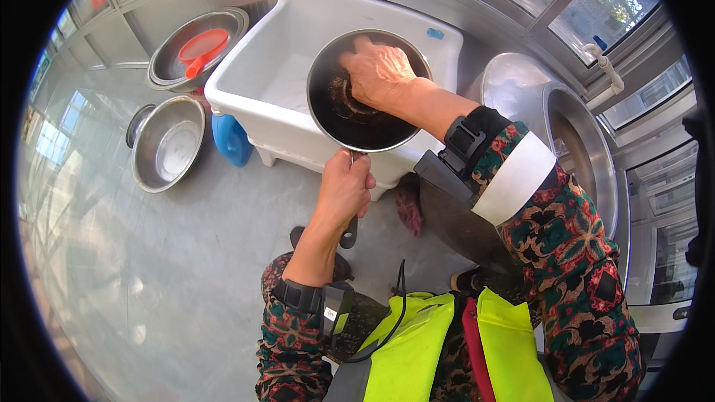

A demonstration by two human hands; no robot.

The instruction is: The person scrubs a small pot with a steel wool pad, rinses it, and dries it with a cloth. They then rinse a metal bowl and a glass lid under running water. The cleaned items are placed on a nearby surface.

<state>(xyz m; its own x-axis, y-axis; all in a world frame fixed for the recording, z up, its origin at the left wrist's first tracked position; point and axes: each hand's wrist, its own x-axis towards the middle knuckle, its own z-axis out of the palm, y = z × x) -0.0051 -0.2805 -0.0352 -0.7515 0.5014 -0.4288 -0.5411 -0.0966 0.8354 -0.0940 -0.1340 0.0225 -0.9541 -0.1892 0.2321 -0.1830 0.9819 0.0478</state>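
Black-lined and metal-rimmed, the deep frying pan (357, 125) is being held over the front edge of a white plastic washtub (283, 134), right of its middle. Its handle (348, 234) is being clasped in the closed left hand (345, 187), while the fingers of the right hand (381, 71) are being kept down inside the bowl. If the right hand were pressed hard off-centre, the pan could be twisted round in that single grip, more easily so with a wet handle. The rim could also be knocked against the tub. Near the pan's edge, a black wrist device (445, 173) is being carried on the right forearm and could be bumped or splashed. Underfoot, a reddish cloth (409, 208) is being left on the floor, where it could be trodden on.

Most of the right fingertips are being hidden, so it cannot be told whether anything is being gripped by them. Whether the brownish ring in the pan is being formed by residue or by reflection is unclear. Whether the pan is being partly supported by the tub cannot be made out. Farther right, the big steel vessel (588, 126) is being partly covered by the patterned sleeve (566, 246).
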